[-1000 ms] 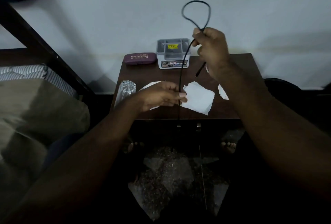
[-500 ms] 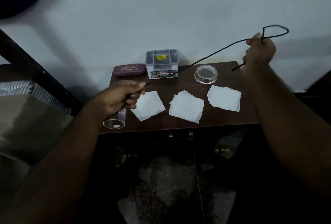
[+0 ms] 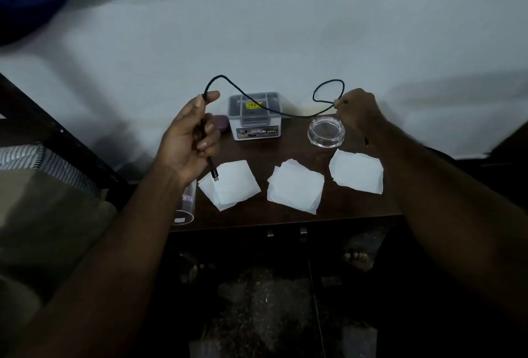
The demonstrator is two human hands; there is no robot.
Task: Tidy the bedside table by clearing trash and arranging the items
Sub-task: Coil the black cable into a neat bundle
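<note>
I see two hands holding one black cable [image 3: 288,116] up over the bedside table [image 3: 285,146].

The left hand [image 3: 188,134] curls round the cable near its plug end [image 3: 215,176]. The right hand [image 3: 357,109] pinches a small loop of it. The cable sags between them, above a grey box [image 3: 254,126] and near a clear glass dish [image 3: 325,131]. Three white paper squares [image 3: 295,186] lie in a row on the table. A drinking glass [image 3: 185,206] lies by the left wrist, on its side I think.

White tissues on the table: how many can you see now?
3, in a row: left tissue beside the left hand, middle tissue at centre, right tissue in front of the glass dish. They look layered; extra sheets may be hidden.
</note>
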